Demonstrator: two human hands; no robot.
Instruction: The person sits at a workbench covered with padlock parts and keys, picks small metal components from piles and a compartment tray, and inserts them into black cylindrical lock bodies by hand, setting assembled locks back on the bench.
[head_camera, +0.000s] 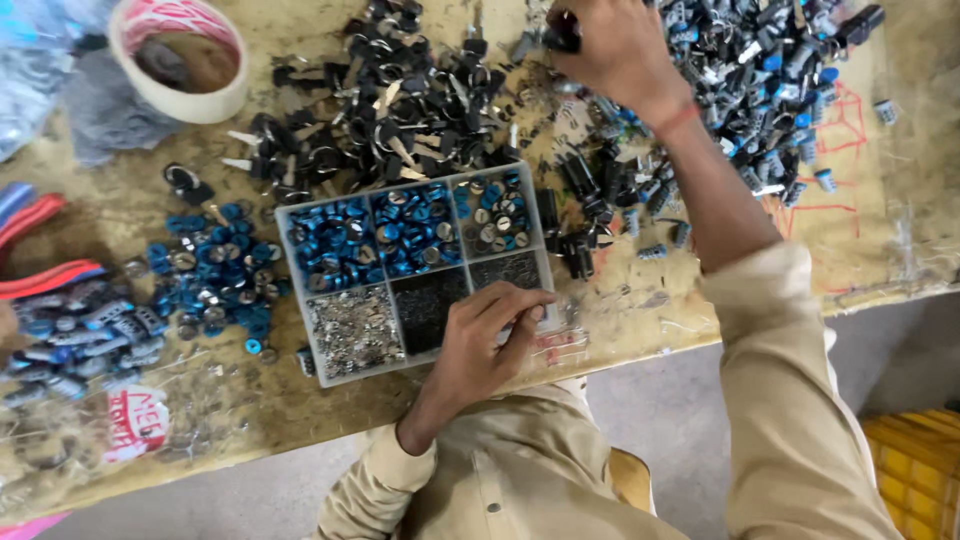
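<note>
My left hand (487, 335) rests at the near right corner of a grey compartment tray (298, 286), fingers pinched together; what they hold is too small to see. The tray's far cells hold blue round caps (342, 246), its near cells hold small silver bits (352, 329) and dark bits (428, 303). My right hand (610, 42) reaches across the table to the far edge, fingers closed on a small black part (561, 36). It sits between a heap of black keys (390, 100) and a heap of blue-and-black cylinders (760, 70).
A white tape roll (180, 58) stands at the far left. Loose blue caps (215, 275) and grey-blue cylinders (85, 335) lie left of the tray. Black parts (585, 215) lie right of it. A yellow crate (915, 470) sits on the floor at right.
</note>
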